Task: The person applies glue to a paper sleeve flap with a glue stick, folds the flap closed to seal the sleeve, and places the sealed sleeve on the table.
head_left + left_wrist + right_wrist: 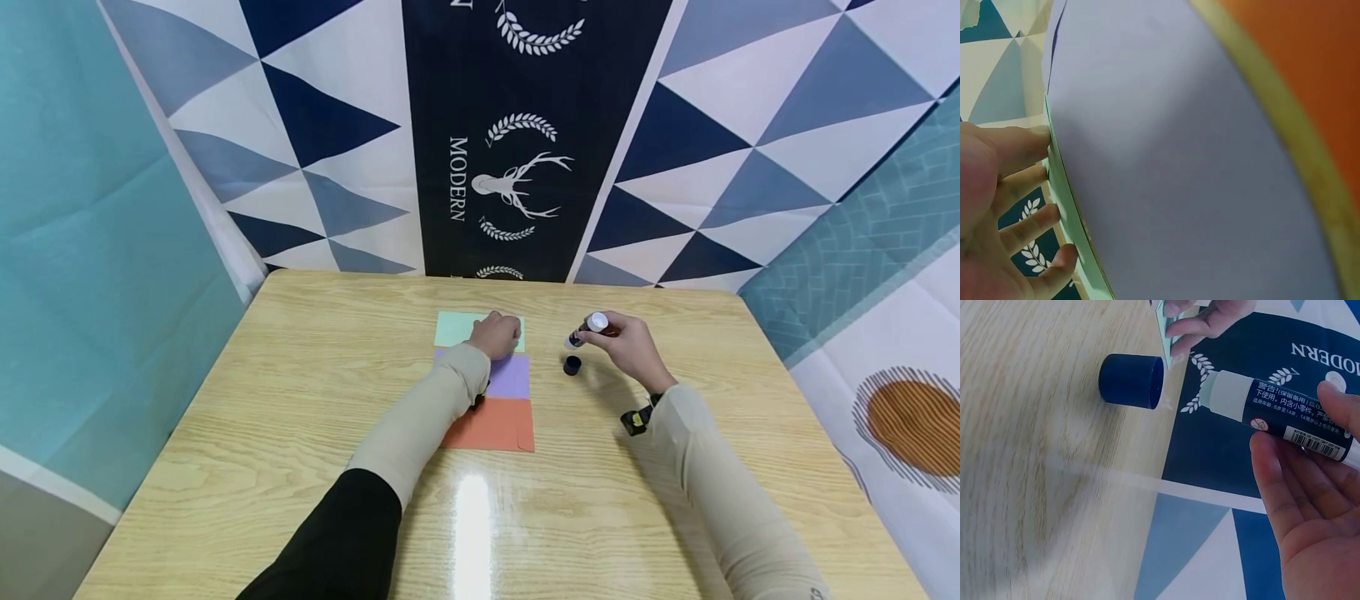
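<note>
Clearly, my right hand (633, 350) is clamped on the glue stick (585, 330), right of centre in the frame, pinched between thumb and fingers and tilted above the worktop (322, 375). It is uncapped: the right wrist view shows its pale tip, a white collar, and a dark label with Chinese lettering and a barcode (1315, 442). Just beside it, a little lower in the frame, the dark blue cap (572, 365) stands on the worktop.

My left hand (497, 335) is near the middle of the frame, its fingers apart and their tips touching the pale green envelope (453, 327). Below that lie the purple envelope (512, 377) and then the orange envelope (495, 427), in a column partly covered by my beige sleeve (427, 408). A black wrist camera (636, 421) sits on my right wrist. Across the top of the frame hangs patterned fabric (337, 83), triangles flanking a dark panel with a stag's head (510, 185).
</note>
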Demonstrator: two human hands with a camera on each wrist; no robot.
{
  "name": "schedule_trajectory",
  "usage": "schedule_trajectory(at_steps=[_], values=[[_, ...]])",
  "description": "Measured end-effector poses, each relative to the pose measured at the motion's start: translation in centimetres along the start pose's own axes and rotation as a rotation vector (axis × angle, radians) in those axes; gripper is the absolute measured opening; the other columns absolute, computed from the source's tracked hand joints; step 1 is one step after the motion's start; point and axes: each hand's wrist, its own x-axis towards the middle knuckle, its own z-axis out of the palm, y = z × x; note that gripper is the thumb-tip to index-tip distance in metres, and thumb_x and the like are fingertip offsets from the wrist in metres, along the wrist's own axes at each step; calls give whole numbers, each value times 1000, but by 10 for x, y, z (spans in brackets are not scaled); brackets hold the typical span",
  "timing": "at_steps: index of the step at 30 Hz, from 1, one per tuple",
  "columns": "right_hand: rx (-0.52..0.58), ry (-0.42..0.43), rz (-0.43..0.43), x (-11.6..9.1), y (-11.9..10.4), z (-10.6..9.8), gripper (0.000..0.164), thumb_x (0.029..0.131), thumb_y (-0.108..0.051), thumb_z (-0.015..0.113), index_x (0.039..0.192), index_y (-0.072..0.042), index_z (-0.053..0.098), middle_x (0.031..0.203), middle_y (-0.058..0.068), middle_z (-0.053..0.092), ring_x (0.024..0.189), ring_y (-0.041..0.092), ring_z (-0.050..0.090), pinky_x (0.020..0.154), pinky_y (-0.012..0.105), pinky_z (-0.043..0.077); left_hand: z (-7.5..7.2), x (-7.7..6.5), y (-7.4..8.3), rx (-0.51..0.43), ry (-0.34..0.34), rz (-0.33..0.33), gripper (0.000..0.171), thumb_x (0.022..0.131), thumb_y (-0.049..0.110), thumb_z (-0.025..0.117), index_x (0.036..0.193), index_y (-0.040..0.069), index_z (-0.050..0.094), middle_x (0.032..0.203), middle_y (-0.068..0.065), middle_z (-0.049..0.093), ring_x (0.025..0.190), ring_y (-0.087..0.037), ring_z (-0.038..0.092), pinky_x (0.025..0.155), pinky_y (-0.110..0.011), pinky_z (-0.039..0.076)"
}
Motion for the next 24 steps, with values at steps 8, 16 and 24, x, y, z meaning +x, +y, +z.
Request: schedule_trajectory(at_steps=[8,16,24], values=[[-2,13,-9,0,-3,2,29,90,-29,71,106,-4,70,104,15,71,80,-4,59,70,16,49,1,3,2,174,-126,-17,42,104,27,45,146,23,45,153,5,39,142,-23,32,106,-54,39],[1,19,-25,0,-5,2,29,89,-28,72,105,-4,71,102,15,71,78,-5,59,68,15,48,0,3,4,227,-132,-3,42,104,33,44,144,22,48,155,4,35,141,-25,29,105,-56,38],[-4,10,-17,-1,-4,3,30,90,-30,71,106,-4,70,104,15,71,80,-5,59,70,15,49,2,2,3,169,-123,-19,41,103,32,46,142,20,49,160,4,29,144,-24,27,109,-57,34]])
